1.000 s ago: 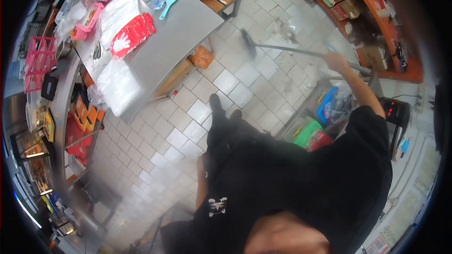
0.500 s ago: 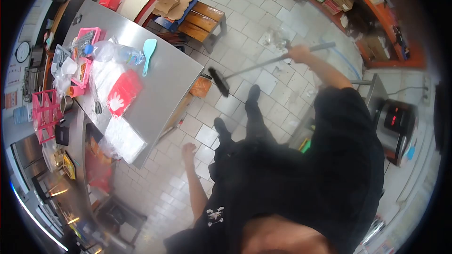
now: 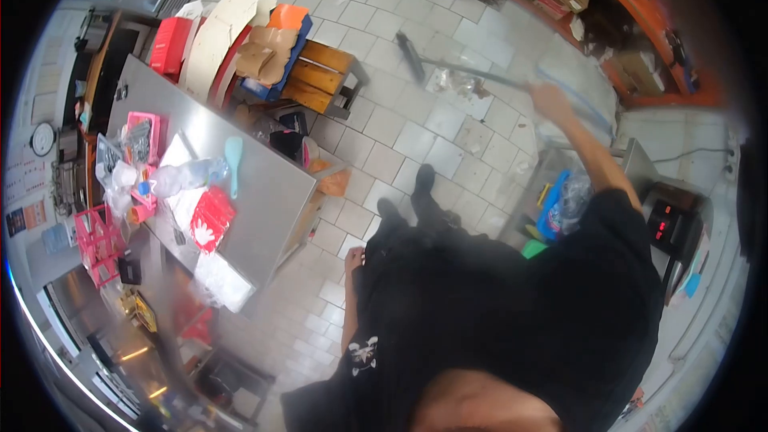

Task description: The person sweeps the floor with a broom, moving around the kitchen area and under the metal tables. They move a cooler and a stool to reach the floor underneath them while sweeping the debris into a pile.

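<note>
Broom point(image 3: 448, 66) reaches across the tiled floor point(image 3: 400, 140), its head beside scattered debris point(image 3: 458, 84) not yet gathered; right hand point(image 3: 550, 100) clamps its handle, left hand point(image 3: 354, 258) hangs empty, fingers loosely curled.

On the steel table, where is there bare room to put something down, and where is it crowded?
The steel table is bare along its near right side, from the turquoise spoon and red packet to the edge. Its far left side is crowded: pink baskets, plastic bags. The right hand holds the broom away from it.

A small food shop: steel counter point(image 3: 264, 192) (cluttered), tiled floor point(image 3: 416, 140), stocked orange shelves point(image 3: 640, 24).
</note>
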Demonstrator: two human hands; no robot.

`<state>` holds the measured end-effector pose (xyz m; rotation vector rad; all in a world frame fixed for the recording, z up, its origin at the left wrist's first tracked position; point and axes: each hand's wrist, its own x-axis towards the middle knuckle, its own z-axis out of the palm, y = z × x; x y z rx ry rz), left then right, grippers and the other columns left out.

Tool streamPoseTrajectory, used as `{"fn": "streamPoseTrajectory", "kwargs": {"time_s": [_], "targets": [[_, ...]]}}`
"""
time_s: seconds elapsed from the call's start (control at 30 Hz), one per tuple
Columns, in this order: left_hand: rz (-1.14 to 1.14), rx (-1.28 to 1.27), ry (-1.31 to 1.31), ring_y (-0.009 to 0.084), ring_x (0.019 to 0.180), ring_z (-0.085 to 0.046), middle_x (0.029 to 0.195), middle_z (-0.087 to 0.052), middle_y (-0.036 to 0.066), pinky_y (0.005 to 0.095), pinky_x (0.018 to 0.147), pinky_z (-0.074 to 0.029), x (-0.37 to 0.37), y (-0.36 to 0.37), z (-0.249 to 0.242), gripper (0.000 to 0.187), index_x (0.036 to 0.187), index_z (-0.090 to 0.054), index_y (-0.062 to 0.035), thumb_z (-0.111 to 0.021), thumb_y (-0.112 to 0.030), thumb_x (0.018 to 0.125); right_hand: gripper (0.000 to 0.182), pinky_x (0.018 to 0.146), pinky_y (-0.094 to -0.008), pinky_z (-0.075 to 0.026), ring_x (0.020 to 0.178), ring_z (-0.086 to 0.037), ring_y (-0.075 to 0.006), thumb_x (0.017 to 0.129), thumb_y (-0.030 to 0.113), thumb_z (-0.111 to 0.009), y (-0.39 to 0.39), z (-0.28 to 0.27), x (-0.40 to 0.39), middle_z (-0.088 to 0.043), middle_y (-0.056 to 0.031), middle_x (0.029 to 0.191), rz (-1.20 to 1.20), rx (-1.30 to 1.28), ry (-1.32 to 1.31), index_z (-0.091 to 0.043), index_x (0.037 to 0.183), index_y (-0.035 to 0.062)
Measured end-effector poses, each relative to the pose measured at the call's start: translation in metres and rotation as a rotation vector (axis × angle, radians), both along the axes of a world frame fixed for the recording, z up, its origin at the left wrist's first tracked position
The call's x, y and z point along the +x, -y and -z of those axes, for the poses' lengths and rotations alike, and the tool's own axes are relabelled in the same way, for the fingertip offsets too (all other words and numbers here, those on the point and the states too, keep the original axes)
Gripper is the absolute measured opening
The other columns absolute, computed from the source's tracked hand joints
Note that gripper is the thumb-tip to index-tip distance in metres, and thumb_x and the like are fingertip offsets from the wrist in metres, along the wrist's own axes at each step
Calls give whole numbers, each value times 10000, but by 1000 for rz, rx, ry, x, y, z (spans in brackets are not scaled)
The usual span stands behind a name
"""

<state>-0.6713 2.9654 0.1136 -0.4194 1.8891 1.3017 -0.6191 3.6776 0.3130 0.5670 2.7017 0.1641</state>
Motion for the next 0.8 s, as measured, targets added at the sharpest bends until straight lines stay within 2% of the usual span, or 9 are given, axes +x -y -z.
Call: {"fn": "streamPoseTrajectory", "kwargs": {"time_s": [0.1,0.13,0.2,0.33,0.53,0.63,0.67,0.77,0.8], "targets": [[365,-64,-168,196,806,-621,891,-655,121,313,716,-493,-56,-60,-2,312,1025,-615,-11,-588,-301,915,317,620,-461,-515,695,-656,-356,841,178,-530,25,33,119,-660,-217,799,91,-415,107,-574,1053,-53],[467,-85,-184,192,805,-624,891,-656,117,308,721,-492,-76,-86,-13,312,1021,-618,-12,-587,-304,916,254,528,-412,-515,572,-650,-291,849,202,-577,50,36,159,-667,-176,753,414,-738,49,-584,932,-38],[619,-25,-300,193,770,-618,886,-657,107,313,715,-489,-113,-134,-37,303,1020,-616,-10,-577,-296,924,270,384,-284,-426,430,-530,-140,921,249,-562,134,-37,168,-564,-55,614,1082,-1300,-32,-508,1034,10],[763,150,-242,162,789,-602,874,-641,87,292,760,-482,-192,-195,-7,276,1007,-602,1,-563,-264,941,391,367,-281,-352,411,-431,-109,949,286,-524,251,-54,231,-470,-18,600,1457,-1200,-207,-446,1190,-12],[896,159,-48,153,836,-600,883,-617,66,284,783,-494,-297,-263,5,255,994,-588,7,-567,-242,946,479,411,-327,-410,434,-509,-158,961,302,-472,397,-102,214,-540,-85,633,1774,-1140,-34,-388,1266,-58],[1026,77,-23,154,808,-602,873,-625,68,299,746,-504,-353,-276,22,268,986,-595,-11,-565,-275,945,351,428,-337,-483,487,-605,-213,962,278,-407,475,-68,209,-569,-157,628,1844,-999,-156,-507,1053,-45],[1085,79,-1,154,808,-602,873,-625,68,299,746,-504,-369,-284,15,268,986,-595,-11,-565,-275,945,435,458,-418,-511,533,-639,-331,950,235,-390,445,-97,163,-574,-244,561,1954,-1061,11,-534,704,-93],[1285,-40,-34,149,767,-605,857,-626,66,283,673,-503,-413,-304,-3,294,985,-597,-15,-567,-305,941,242,530,-435,-539,601,-668,-310,777,103,-524,579,133,255,-607,-200,584,1279,-953,318,-566,567,-9],[1307,-61,4,142,744,-602,849,-623,57,269,640,-492,-429,-307,0,302,989,-601,-25,-566,-321,940,217,530,-435,-525,592,-649,-309,768,108,-532,577,158,244,-597,-187,586,1232,-900,185,-566,581,4]]}}
